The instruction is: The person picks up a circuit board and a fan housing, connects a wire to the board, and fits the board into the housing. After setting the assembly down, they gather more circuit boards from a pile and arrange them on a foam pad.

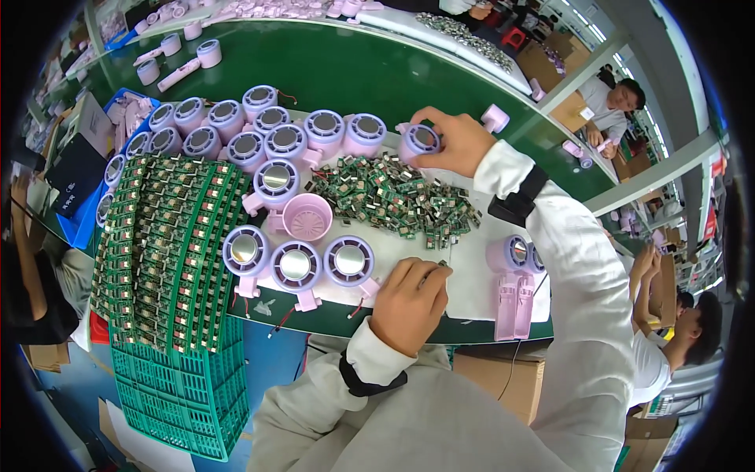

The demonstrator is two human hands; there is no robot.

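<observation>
My right hand (456,141) grips a round pink-and-lavender fan head (421,140) with a silver disc in its middle, at the far side of the white work sheet. My left hand (410,305) rests near the front edge with its fingers curled together; a small dark bit shows at the fingertips, too little to name. Between the hands lies a heap of small green circuit boards (385,193). More fan heads (296,266) stand to the left of my left hand, some trailing thin wires. Among them is an open pink cup-shaped housing (307,217).
Panels of circuit boards (169,244) lie stacked at the left above a green plastic crate (185,401). A blue bin (86,212) stands behind them. Pink handle shells (515,307) lie at the right. Beyond the green table (314,63), another person (609,110) works at the far right.
</observation>
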